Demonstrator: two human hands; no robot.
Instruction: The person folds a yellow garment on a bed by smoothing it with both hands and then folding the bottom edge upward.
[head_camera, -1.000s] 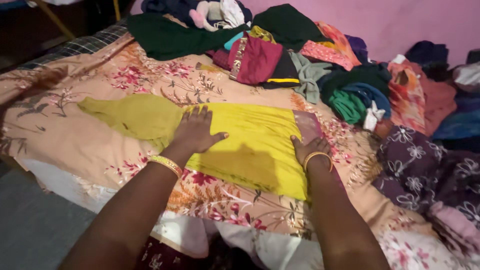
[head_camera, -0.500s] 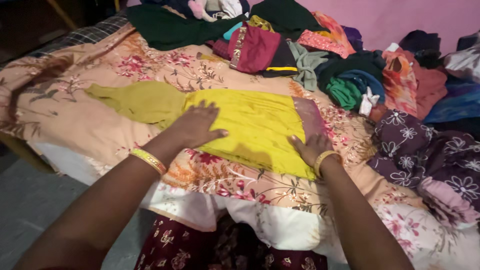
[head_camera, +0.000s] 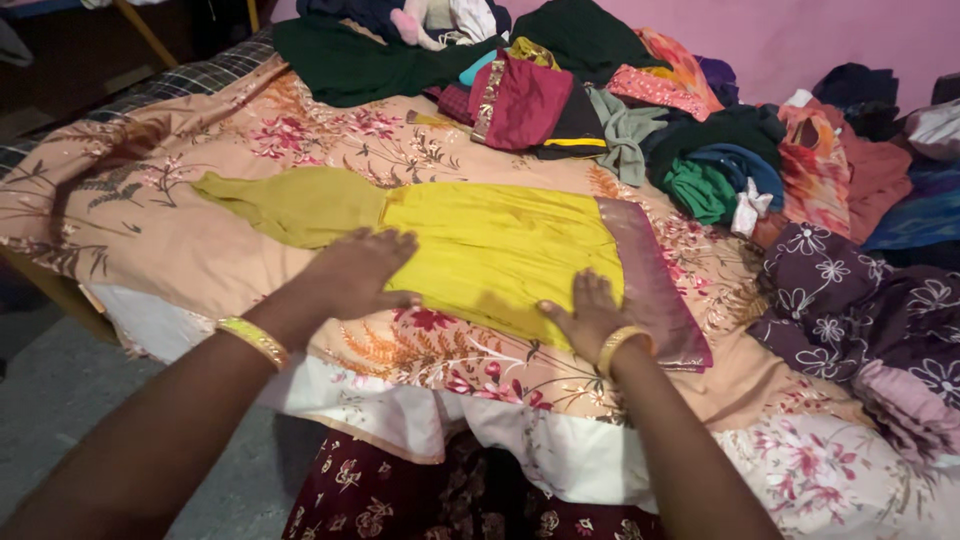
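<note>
Both hands lie flat and open, gripping nothing: left hand (head_camera: 358, 274) and right hand (head_camera: 588, 315) press the yellow garment (head_camera: 490, 245) smooth against the floral bedsheet (head_camera: 180, 240).

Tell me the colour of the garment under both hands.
Yellow garment with a pinkish hem band, seen in the head view.

Yellow garment (head_camera: 490, 245) flat on bedsheet (head_camera: 150, 230)

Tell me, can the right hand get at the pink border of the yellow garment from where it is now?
Probably yes. The right hand lies flat on the yellow garment, right beside its pink border, and nothing lies between them.
</note>
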